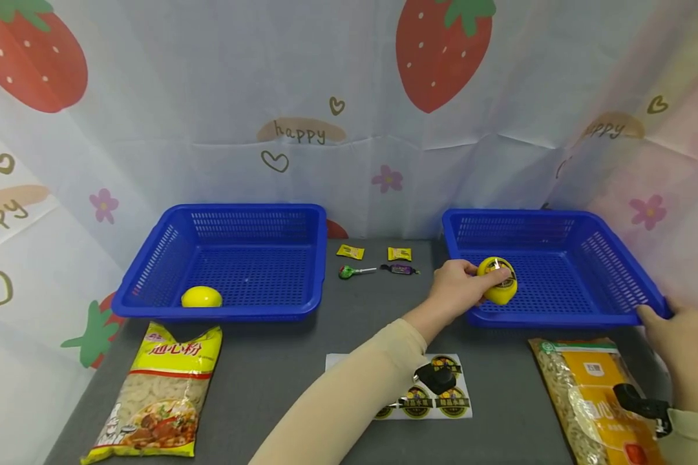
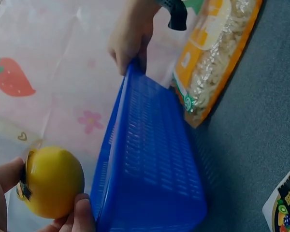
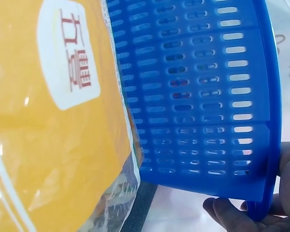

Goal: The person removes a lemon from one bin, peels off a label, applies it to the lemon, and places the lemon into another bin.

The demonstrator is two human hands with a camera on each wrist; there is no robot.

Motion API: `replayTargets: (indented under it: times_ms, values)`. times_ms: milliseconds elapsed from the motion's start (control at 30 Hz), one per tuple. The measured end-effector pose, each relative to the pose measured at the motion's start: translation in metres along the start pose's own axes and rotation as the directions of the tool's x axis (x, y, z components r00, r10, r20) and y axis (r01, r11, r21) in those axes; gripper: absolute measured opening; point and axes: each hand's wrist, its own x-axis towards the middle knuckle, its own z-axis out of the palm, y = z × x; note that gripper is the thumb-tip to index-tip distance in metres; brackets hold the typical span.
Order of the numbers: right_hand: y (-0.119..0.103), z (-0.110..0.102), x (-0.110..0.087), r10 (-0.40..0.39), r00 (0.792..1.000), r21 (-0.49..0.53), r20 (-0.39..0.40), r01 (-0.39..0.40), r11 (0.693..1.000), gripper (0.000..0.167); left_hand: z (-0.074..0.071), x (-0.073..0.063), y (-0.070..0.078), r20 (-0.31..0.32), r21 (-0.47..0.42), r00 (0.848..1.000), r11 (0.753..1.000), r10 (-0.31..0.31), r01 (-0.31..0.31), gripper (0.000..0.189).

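Observation:
A yellow lemon [image 1: 499,294] with a dark round sticker is pinched between the thumb and fingers of my left hand [image 1: 462,284], above the near left part of the right blue basket [image 1: 558,319]. In the left wrist view the lemon [image 2: 57,181] shows close up, the sticker under my thumb. My right hand [image 1: 683,336] grips that basket's near right corner. Its fingers [image 3: 227,212] curl round the rim in the right wrist view. Another lemon [image 1: 201,297] lies in the left blue basket [image 1: 218,314], at its near left.
A sticker sheet [image 1: 462,408] lies mid-table, partly under my left forearm. Pasta bags stand left [image 1: 157,394] and right [image 1: 599,400], before the baskets. Between the baskets are two yellow candies [image 1: 350,252], a lollipop [image 1: 346,272] and a purple candy [image 1: 401,269]. A printed curtain [image 1: 232,77] hangs behind.

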Motion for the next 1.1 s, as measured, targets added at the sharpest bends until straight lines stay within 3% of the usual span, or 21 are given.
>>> replayTargets:
  times_ms: [433,1100]
  values:
    - [0.0007,0.0037,0.0011,0.021,1.000,0.027,0.002,-0.021,0.999,0.065,0.0080,0.0057,0.0018,-0.083,0.067,0.995,0.996,-0.057,0.063,0.044]
    - [0.0006,0.0001,0.0025,0.001,1.000,-0.023,0.004,-0.001,1.000,0.061,0.0041,0.0044,0.0010,-0.029,0.127,0.998,0.990,-0.053,0.056,0.039]
